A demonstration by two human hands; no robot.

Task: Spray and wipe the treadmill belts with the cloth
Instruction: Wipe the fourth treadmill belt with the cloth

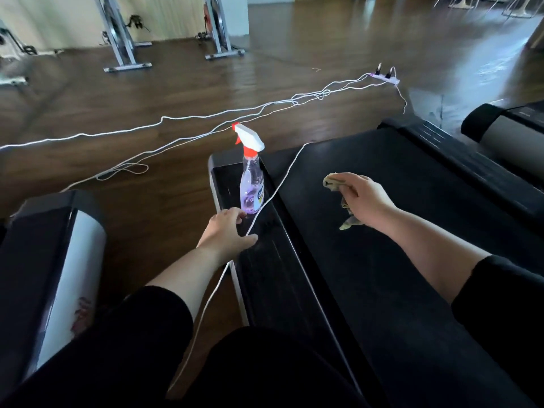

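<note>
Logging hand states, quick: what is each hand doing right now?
Left hand: open, holding nothing, by the spray bottle.
Right hand: holding the cloth.

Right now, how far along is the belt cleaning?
Done: unclear; the dark belt shows no clear wet marks. The spray bottle stands upright on the side rail, with the left hand open beside its base. In hand: the right hand grips the cloth over the belt. Remaining: wiping this belt, plus the neighbouring treadmill on the right.

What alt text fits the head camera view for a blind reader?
A person's right hand grips a cloth over a black treadmill belt. The open left hand is just short of a purple spray bottle standing on the side rail.
</note>
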